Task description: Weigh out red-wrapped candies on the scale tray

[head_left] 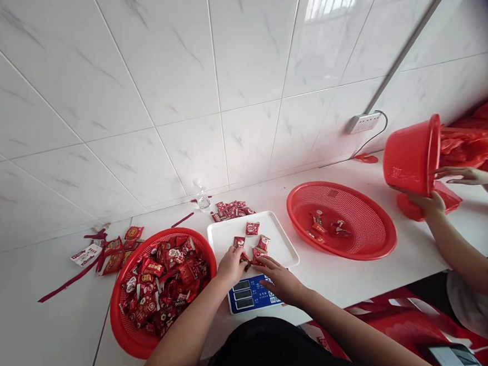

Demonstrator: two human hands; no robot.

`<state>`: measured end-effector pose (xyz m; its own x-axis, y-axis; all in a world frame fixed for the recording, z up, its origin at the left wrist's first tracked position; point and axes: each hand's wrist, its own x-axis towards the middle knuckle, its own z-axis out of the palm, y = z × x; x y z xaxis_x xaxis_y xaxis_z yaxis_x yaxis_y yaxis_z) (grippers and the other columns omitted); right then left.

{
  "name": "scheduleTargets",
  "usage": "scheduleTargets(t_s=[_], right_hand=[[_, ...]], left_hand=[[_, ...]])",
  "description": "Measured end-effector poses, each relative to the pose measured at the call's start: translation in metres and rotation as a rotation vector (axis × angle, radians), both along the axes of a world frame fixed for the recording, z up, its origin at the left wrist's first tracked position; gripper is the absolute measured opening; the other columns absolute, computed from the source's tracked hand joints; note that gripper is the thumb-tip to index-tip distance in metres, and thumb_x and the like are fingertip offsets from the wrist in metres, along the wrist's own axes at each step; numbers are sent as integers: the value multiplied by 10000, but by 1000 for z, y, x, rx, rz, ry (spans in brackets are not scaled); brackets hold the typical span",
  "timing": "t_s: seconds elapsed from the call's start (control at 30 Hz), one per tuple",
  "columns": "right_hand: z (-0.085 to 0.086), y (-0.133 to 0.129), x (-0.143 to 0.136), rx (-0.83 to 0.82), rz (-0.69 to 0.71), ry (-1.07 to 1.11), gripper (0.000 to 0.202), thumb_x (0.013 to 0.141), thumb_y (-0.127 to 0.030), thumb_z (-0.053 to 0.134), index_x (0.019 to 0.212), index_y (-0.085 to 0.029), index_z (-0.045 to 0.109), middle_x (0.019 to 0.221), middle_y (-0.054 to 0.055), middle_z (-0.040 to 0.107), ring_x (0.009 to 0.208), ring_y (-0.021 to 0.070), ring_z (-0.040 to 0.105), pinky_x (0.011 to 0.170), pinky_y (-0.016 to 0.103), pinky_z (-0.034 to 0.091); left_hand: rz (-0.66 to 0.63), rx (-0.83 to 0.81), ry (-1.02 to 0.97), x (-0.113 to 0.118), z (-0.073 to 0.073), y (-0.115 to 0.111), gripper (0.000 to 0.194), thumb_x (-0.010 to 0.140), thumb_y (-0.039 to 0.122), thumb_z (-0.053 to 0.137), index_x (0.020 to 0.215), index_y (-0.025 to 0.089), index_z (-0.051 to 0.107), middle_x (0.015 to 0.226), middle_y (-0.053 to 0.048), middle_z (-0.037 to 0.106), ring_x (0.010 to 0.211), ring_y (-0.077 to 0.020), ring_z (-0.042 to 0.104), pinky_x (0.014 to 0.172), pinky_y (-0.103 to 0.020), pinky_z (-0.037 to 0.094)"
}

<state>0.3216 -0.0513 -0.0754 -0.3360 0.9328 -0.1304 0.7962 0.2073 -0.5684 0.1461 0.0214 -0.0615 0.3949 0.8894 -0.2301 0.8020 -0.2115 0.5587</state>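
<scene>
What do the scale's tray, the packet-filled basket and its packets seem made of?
Tray: probably plastic, smooth white, with a rounded raised rim.
Basket: likely plastic, glossy red, with a perforated wall.
Packets: shiny, creased wrappers, perhaps plastic film; foil is possible.

The one camera sits on the person's head, looking forward and down across the bench (41,336) to the tiled wall (169,71). It sees the left hand (232,266) and right hand (285,283) from near, below centre; its wide field reaches a co-worker's forearm (458,251) at right.

left hand (233,266) curls inward — right hand (283,280) spreads.
</scene>
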Motion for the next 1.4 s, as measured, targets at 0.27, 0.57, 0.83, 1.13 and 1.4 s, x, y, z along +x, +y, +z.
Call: scheduleTargets(t_s=[0.27, 0.57, 0.83, 1.13, 1.4], right_hand=[[0, 17, 6, 115, -121, -12, 402, 894, -223, 465, 1285, -200, 557, 1405, 126, 474, 1321, 279, 396, 1080, 485, 357], [-3, 26, 7, 60, -51, -42, 416, 856, -282, 542, 1266, -226, 578, 1358, 75, 540, 1271, 226, 473, 1055, 370, 404], [6, 75, 14, 37, -147, -162, 473, 896, -347, 465, 1357, -240, 467, 1509, 73, 332, 1400, 293, 239, 1091, 476, 302], [3, 75, 7, -25, -30, -144, 461, 892, -400, 461, 1316, -231, 528, 1439, 77, 450, 1393, 289, 264, 1097, 470, 302], [-5, 21, 17, 89, -40, -32, 451, 900, -392, 468, 1312, -218, 534, 1383, 94, 515, 1365, 297, 334, 1071, 517, 369]], left_hand=[[15, -11, 64, -7, 0, -4, 231, 846, 286, 578, 1059, 200, 594, 1029, -78, 628, 913, -244, 633, 726, -308, 465], [35, 98, -25, -6, -13, -8, 351, 840, 184, 550, 1190, 219, 548, 1149, -83, 581, 937, -203, 635, 764, -282, 485], [226, 391, -147, -58, -15, -12, 259, 886, 205, 465, 1137, 207, 534, 1107, -92, 577, 1052, -230, 580, 889, -389, 490], [487, 412, -121, -139, -35, -32, 282, 830, 273, 486, 1085, 178, 562, 1143, -140, 594, 1116, -307, 543, 977, -506, 423], [662, 67, -88, -165, -56, -48, 535, 759, 274, 590, 1254, 128, 448, 1299, -185, 534, 1266, -321, 463, 1034, -439, 379]])
